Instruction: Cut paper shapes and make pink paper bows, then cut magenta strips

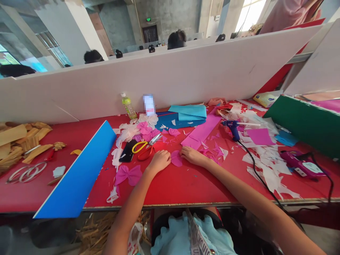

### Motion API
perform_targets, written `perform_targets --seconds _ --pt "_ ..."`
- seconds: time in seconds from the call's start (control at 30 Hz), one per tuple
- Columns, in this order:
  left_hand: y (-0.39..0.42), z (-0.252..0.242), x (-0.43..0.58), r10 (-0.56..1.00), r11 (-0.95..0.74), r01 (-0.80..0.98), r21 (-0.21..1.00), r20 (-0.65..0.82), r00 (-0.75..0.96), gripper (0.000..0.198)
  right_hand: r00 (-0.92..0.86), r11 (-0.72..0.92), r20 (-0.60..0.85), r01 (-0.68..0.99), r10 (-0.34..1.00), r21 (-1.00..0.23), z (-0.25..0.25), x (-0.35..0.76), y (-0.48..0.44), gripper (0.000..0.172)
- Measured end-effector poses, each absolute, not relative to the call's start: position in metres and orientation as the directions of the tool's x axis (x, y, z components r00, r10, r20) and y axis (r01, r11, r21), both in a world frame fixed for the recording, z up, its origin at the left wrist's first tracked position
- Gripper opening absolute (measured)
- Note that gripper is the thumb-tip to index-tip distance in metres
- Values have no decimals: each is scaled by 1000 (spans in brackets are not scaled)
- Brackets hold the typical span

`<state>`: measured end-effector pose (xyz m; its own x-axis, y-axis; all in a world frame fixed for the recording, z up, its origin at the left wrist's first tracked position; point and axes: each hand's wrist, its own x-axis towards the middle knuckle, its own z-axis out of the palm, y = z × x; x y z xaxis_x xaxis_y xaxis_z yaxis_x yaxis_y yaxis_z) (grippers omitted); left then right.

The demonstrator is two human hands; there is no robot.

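Between my two hands a small rounded pink paper petal [176, 159] lies low over the red table. My left hand [160, 160] has its fingers curled at the petal's left edge. On the opposite edge, my right hand [191, 156] pinches the paper with closed fingers. Scissors [148, 146] with one yellow and one red handle lie just beyond my left hand, partly over a black phone [128, 151]. Left of my forearm rests a pink paper bow shape [129, 175]. A long pink paper strip [201, 131] stretches away past my right hand, among pink scraps [216, 151].
A glue gun [233, 129] and purple device [302, 165] with cords sit right, among white paper scraps [268, 166]. Blue [79, 177] and green [305, 125] panels stand at the sides. A bottle [128, 106], lit phone [149, 105] and folded blue paper [190, 112] stand or lie behind.
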<state>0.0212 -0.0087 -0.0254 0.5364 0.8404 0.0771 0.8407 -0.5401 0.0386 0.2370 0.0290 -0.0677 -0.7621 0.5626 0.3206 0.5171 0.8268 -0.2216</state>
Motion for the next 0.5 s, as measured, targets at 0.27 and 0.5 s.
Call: perform_targets --seconds 0.27,0.5 --pt "-13 -25 22 734 -669 740 -65 99 672 13 -632 764 447 419 633 -490 -64 243 31 17" --pt "-17 -22 25 686 -718 692 -80 90 722 17 -690 784 422 360 588 -505 -56 240 27 19"
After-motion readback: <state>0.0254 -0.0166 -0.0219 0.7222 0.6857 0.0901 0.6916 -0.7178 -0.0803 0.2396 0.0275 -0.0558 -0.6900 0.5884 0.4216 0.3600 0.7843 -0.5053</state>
